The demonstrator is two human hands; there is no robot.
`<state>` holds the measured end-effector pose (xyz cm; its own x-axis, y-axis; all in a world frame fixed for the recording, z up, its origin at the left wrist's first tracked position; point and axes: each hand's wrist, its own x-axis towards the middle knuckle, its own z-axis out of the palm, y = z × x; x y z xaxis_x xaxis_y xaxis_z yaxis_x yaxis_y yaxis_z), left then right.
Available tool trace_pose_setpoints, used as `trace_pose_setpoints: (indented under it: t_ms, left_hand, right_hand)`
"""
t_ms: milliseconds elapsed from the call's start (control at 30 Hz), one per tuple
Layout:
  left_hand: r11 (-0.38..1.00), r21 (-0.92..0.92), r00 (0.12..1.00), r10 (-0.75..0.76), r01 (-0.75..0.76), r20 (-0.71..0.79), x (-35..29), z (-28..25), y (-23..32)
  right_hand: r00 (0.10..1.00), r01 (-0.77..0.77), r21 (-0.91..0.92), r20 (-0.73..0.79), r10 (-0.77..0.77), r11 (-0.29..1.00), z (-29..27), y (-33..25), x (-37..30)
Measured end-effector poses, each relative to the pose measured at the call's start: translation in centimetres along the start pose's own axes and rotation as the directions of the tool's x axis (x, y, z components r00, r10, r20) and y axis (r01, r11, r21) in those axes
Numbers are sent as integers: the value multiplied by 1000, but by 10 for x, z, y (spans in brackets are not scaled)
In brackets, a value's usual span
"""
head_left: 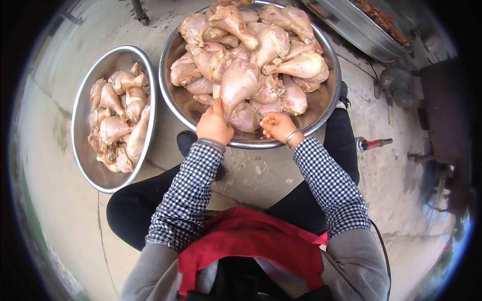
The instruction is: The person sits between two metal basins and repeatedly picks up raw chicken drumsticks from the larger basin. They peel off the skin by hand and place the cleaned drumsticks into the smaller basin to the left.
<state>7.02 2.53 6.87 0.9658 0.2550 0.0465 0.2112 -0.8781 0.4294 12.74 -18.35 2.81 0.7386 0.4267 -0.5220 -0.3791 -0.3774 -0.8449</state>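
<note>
A large steel basin [329,108] in front of me is heaped with raw chicken legs [271,45]. My left hand [215,123] is closed round the lower part of one plump chicken leg [241,83], which it holds at the near side of the heap. Just right of it, at the basin's near rim, my right hand [279,127] is curled in a pinch. Its fingertips are close to the chicken, and whatever may be between them is too small or hidden to name.
An oval steel basin [80,145] with more chicken legs [114,129] stands at the left. A red-handled tool [375,144] is on the concrete floor at the right. A big metal tray [359,32] with brownish pieces sits at the far right. Pale scraps [258,168] lie between my legs.
</note>
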Motion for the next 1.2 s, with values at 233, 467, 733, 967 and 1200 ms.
trace_pose_setpoints:
  t_ms: [233, 467, 733, 967, 1200]
  left_hand:
    - [984, -156, 984, -61, 88, 167, 7, 35, -22]
    - [935, -348, 985, -2, 64, 175, 1, 31, -29]
    - [927, -373, 993, 14, 30, 115, -3, 31, -30]
    - [925, -380, 994, 28, 13, 103, -4, 28, -31]
    - [919, -393, 993, 31, 15, 112, -4, 26, -31]
  right_hand:
    - [1000, -12, 16, -21, 12, 1000, 5, 19, 18]
    - [887, 386, -210, -181, -424, 898, 22, 4, 32]
    - [621, 559, -614, -136, -772, 557, 41, -22, 49]
    - [477, 533, -815, 67, -876, 228, 37, -28, 59]
    - [654, 347, -887, -4, -757, 305, 14, -36, 68]
